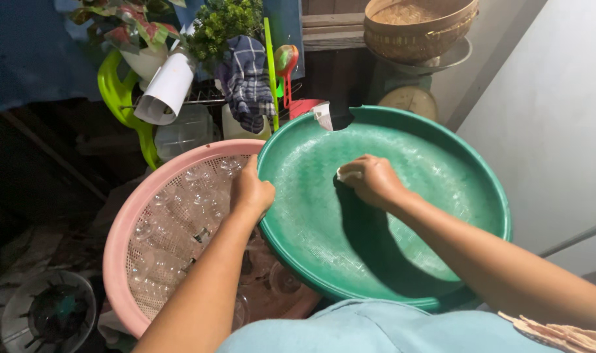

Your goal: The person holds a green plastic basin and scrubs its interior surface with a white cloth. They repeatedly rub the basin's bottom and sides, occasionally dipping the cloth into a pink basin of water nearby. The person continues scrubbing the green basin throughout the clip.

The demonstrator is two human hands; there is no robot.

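The left hand is gripping the green basin at its nine o'clock rim, fingers closed over the edge, tilting it above the pink basket. The right hand is pressing a pale scrubber, fingers curled around it, against the basin's centre; firm, overlapping strokes would probably serve best while the rim grip is holding steady.

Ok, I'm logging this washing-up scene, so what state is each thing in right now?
green basin: tilted, rim chipped at the top, wet inside
left hand: gripping the basin's rim
right hand: pressing a pale sponge on the basin's inside
pink basket: holds clear glasses
woven basket: upright on a scale
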